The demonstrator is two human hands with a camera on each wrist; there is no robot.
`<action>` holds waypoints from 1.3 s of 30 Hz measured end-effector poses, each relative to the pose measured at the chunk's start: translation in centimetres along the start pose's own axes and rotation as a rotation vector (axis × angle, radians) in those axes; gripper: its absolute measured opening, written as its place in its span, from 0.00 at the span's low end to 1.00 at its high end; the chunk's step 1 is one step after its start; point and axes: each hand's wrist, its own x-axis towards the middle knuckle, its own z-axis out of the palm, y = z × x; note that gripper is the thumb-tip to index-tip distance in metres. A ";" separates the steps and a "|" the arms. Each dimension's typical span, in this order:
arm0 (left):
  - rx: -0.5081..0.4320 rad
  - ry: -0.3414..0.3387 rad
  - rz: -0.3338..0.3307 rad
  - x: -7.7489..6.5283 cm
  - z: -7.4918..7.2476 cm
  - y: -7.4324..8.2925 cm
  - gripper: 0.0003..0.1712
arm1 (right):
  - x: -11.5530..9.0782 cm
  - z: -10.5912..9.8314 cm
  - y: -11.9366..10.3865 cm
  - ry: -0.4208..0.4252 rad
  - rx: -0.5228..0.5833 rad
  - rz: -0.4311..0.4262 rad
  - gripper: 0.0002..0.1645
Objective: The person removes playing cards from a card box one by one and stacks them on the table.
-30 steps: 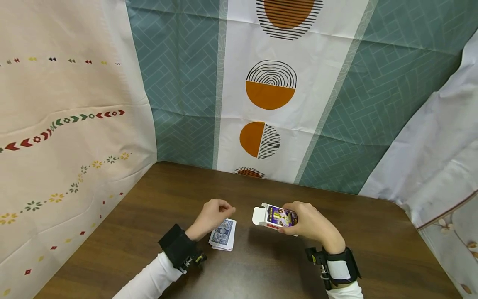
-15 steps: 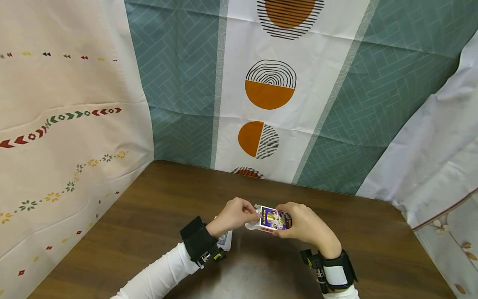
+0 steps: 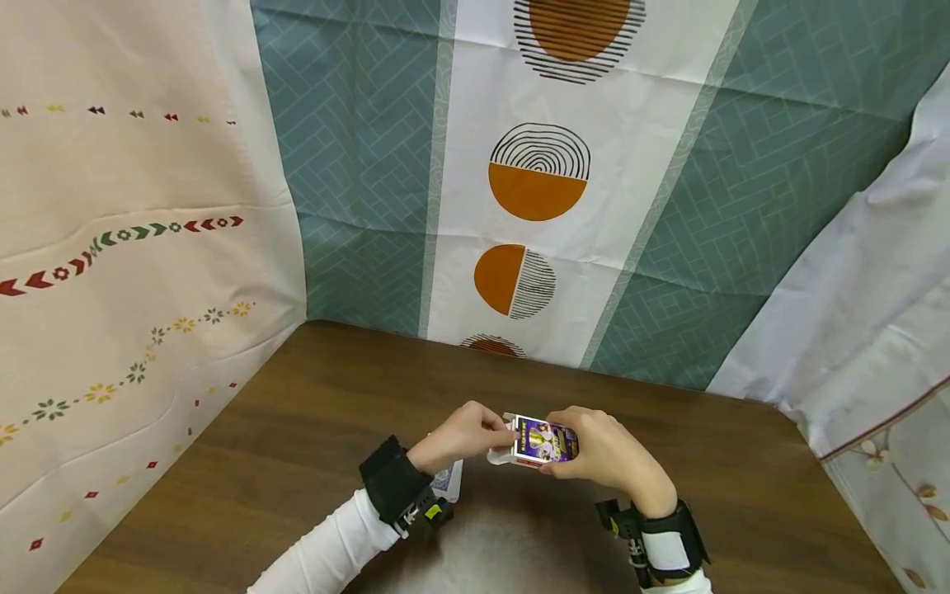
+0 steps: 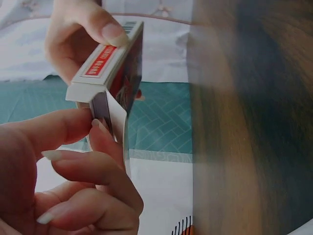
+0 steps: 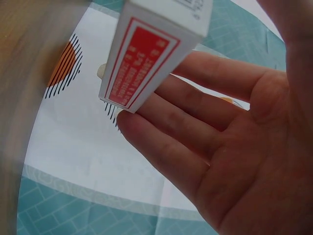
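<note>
Above the table my right hand [image 3: 609,450] grips a purple and white playing-card box [image 3: 545,441] by its sides, thumb on the near edge. A red label [image 5: 142,63] shows on one narrow side in the right wrist view. The box's left end is open, its white flap [image 4: 116,115] folded out. My left hand [image 3: 463,433] is at that end. Its thumb and a fingertip pinch the playing cards [image 4: 101,110] whose ends show inside the opening. On the table, a stack of blue-backed cards [image 3: 449,482] lies partly hidden beneath my left hand and wrist.
The brown wooden table [image 3: 326,396] extends around both hands. Behind it hangs a green and white patterned cloth [image 3: 371,206]. Light cloths stand at the left [image 3: 148,247] and right [image 3: 868,272]. Black camera straps [image 3: 397,478] are around both wrists.
My left hand has moved right from over the card stack to the box's open end and pinches the cards there. The right hand has brought the box slightly left.
</note>
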 end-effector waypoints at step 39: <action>-0.212 -0.145 0.050 -0.3 -0.5 -1.1 0.16 | 0.0 0.1 0.0 -0.009 -0.007 0.029 0.33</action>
